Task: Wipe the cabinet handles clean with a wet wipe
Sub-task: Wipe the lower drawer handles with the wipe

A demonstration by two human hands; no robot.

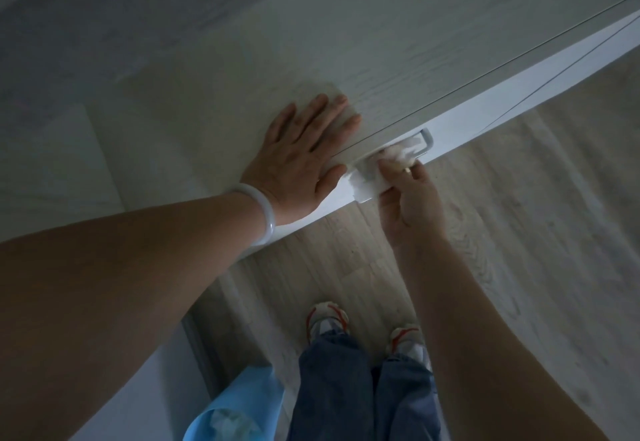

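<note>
Your right hand (408, 198) has its grip pinched around the wet wipe (377, 173), fingers curled over the bunched white cloth and pressing it against the cabinet handle (424, 142). The handle is a pale metal bar fixed to the white front of the cabinet, just under the top edge; the wipe covers most of its length, and only the far end with its bent corner shows clear of the cloth. A ring shows on one finger of that hand.

Your left hand (304, 160) lies flat on the surface (346, 42) of the cabinet top, grip spread, fingers straight and holding nothing, thumb at the front edge just beside the wipe. A pale bangle (259, 212) sits on that wrist.

Below the cabinet front is a light wood-grain floor (519, 232). Your feet stand on it in white shoes with red trim (327, 319), under blue jeans (346, 388). At the lower left is a blue bag (249, 402) with crumpled white material inside; what that material is cannot be told
</note>
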